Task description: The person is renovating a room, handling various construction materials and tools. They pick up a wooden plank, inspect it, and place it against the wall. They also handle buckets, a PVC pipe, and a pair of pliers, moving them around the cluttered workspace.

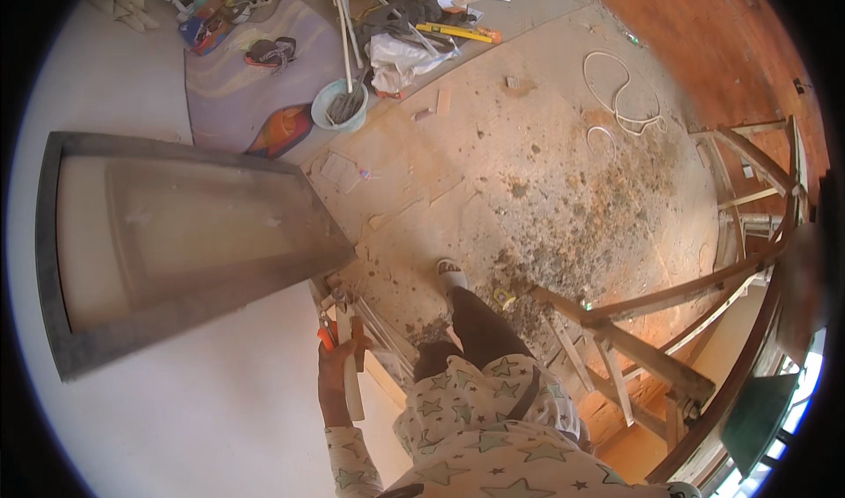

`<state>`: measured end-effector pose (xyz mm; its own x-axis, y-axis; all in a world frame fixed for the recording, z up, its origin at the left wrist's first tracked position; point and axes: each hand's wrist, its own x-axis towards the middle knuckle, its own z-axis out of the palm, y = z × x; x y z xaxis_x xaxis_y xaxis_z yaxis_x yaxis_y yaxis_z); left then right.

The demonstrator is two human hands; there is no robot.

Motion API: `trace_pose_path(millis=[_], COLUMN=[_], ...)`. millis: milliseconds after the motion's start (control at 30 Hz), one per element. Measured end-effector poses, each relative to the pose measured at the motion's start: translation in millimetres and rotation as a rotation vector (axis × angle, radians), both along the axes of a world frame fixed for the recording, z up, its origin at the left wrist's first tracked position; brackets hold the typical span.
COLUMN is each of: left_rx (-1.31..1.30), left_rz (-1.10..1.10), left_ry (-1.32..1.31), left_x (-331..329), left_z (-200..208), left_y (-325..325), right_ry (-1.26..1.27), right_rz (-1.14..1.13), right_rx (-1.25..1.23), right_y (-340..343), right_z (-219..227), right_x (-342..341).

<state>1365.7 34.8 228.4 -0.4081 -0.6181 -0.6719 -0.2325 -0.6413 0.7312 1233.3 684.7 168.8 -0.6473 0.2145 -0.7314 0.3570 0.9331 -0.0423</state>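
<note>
My left hand (pixel 334 364) is low in the view, left of my body, with its fingers closed. It grips a long pale strip (pixel 351 391) that stands roughly upright beside the palm. An orange-handled hand tool (pixel 326 335) is held in the same hand, against the strip; its exact kind is too small to make out. Just past the fingertips, the corner of a grey-framed panel (pixel 198 300) comes close to the hand. My right hand does not show.
A wooden trestle or ladder-like frame (pixel 651 366) stands on the right. Rubble (pixel 572 225) litters the floor ahead of my foot (pixel 451 274). Farther off are a bucket (pixel 324 111), a patterned mat (pixel 264 84), a yellow spirit level (pixel 458 32) and looped white cable (pixel 620 111).
</note>
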Motion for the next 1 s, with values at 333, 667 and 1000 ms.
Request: trace_pose_path(millis=[333,667,1000], left_rx=[-0.014,0.028,-0.055], left_rz=[0.006,-0.024,-0.162], left_ry=[0.065,0.143,0.074], left_x=[-72,-138,-193], left_z=[26,39,9], left_y=[-122,-239,-341], right_ry=[0.017,0.008,0.132], right_rz=[-0.097,-0.244,-0.639], right_rx=[-0.043,-0.008,-0.137], right_y=[-149,-252,-323], right_z=[-31,-33,-51], right_x=[-87,-104,-126])
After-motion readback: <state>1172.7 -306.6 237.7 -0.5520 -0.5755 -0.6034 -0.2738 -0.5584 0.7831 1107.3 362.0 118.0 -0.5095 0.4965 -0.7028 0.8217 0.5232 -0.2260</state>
